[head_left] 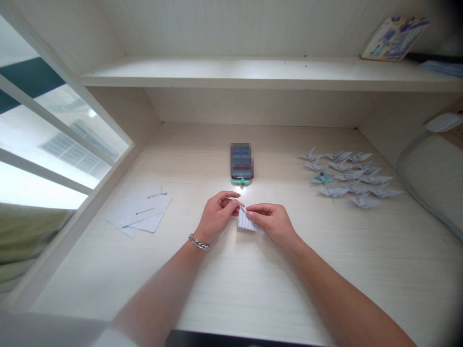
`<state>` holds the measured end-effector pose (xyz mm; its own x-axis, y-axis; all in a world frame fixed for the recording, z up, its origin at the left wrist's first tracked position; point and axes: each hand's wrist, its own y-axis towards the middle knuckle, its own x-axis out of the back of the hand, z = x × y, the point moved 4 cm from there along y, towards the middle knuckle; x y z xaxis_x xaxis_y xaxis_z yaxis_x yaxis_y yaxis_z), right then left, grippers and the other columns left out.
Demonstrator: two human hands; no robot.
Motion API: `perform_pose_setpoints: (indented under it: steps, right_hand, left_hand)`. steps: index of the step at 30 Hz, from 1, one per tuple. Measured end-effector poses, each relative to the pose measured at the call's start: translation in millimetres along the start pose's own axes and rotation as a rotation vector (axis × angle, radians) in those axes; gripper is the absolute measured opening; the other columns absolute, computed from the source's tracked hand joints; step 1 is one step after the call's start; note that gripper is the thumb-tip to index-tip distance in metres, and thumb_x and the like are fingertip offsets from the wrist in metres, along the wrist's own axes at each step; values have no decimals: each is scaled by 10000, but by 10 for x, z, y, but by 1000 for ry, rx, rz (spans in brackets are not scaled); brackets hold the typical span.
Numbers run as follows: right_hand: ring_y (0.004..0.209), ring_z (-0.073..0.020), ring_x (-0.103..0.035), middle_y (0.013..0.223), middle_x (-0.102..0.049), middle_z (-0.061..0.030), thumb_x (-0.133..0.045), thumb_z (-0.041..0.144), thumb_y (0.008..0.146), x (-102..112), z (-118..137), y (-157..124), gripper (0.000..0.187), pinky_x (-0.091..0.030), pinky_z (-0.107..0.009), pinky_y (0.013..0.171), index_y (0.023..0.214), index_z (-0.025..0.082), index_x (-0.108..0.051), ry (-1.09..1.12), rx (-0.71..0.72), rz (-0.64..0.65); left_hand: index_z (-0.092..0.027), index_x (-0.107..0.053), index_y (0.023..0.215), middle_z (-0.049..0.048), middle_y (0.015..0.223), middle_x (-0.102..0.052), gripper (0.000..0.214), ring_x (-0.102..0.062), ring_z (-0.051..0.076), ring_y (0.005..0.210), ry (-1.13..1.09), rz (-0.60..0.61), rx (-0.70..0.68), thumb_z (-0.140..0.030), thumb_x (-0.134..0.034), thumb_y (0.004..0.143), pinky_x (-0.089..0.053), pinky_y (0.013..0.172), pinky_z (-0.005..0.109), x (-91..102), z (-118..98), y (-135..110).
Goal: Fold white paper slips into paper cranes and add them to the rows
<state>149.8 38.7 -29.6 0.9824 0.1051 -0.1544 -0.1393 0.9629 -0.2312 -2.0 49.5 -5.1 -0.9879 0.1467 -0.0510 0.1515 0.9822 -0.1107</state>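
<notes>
At the far left of my feed, a window (47, 140) with pale bars ran along the side of the counter (361, 260). Just right of it lay a loose pile of white printed sheets (144, 210), slightly fanned, one lying across another. Further right, my left grip (217, 217) came in with a silver chain bracelet (198, 242) on the wrist. It was narrow, pinching the left side of a small folded paper (246, 220), white with a fine blue print. The paper stood tilted between the two hands, low over the counter, though I could not tell whether it touched the surface. Beyond it, a smartphone (241, 161) lay flat, its surface pixelated beyond reading, with a teal attachment (241, 181) at its near end and a bright light glowing just below. My right grip (273, 221) was narrow too, holding the paper's right side. Further right, rows of paper cranes (347, 176) covered the counter, mostly pale grey-blue, with one teal crane (321, 178) at their left. Above everything ran a white shelf (253, 72), a patterned booklet (394, 38) leaning near its right end. At the far right sat a grey cushion (434, 183) with a piped edge, a white object (444, 122) just beyond it.
</notes>
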Motion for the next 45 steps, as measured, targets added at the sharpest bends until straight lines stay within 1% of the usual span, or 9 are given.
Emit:
perform_pose_setpoints:
  steps: [4, 7, 13, 16, 21, 29, 45]
  right_hand:
    - [701, -194, -625, 773, -709, -72, -732, 325, 607, -25, 42, -23, 243, -469, -318, 642, 792, 168, -719, -44, 41, 13]
    - [698, -183, -622, 769, -703, -65, -725, 314, 624, -39, 46, -26, 231, -467, -302, 630, 801, 166, -708, -32, 43, 34]
    - [616, -163, -612, 698, -680, -44, -742, 325, 597, -48, 3, -15, 239, -482, -297, 577, 752, 154, -682, 73, -83, 100]
    - [602, -158, -611, 672, -669, -41, -751, 322, 582, -44, 20, -22, 244, -488, -291, 568, 726, 141, -673, 81, -97, 111]
    - [587, -146, -612, 637, -661, -26, -768, 300, 556, -47, 27, -31, 250, -495, -277, 565, 706, 132, -657, 98, -116, 106]
    - [587, -156, -617, 629, -657, -23, -789, 309, 508, -39, 24, -27, 290, -503, -287, 566, 697, 136, -654, 89, -128, 79]
    - [575, -150, -618, 620, -663, -24, -787, 263, 506, -57, 36, -34, 256, -497, -282, 570, 682, 130, -657, 107, -153, 82]
  left_hand:
    - [-126, -589, 949, 75, 773, -669, 318, -629, 161, 726, 70, 55, -4, -307, -655, 696, -500, 659, 267, -14, -2, -21]
    - [-125, -582, 948, 76, 765, -669, 316, -632, 165, 730, 71, 58, -12, -295, -662, 694, -498, 658, 269, -9, 5, -28]
    - [-126, -582, 942, 65, 735, -664, 312, -617, 147, 677, 73, 42, -12, -292, -666, 692, -480, 600, 237, 4, 9, -19]
    - [-126, -583, 944, 63, 727, -664, 315, -613, 145, 660, 63, 47, 0, -289, -668, 688, -475, 580, 231, 6, 14, -21]
    - [-130, -590, 945, 65, 736, -665, 307, -607, 140, 651, 60, 62, 5, -283, -665, 690, -470, 575, 229, 4, 27, -26]
    - [-129, -599, 946, 75, 749, -673, 310, -616, 152, 667, 53, 63, 4, -282, -667, 685, -477, 590, 240, 1, 11, -25]
    - [-128, -607, 909, 73, 721, -675, 300, -617, 150, 630, 38, 34, 9, -274, -687, 660, -476, 559, 236, 0, 11, -24]
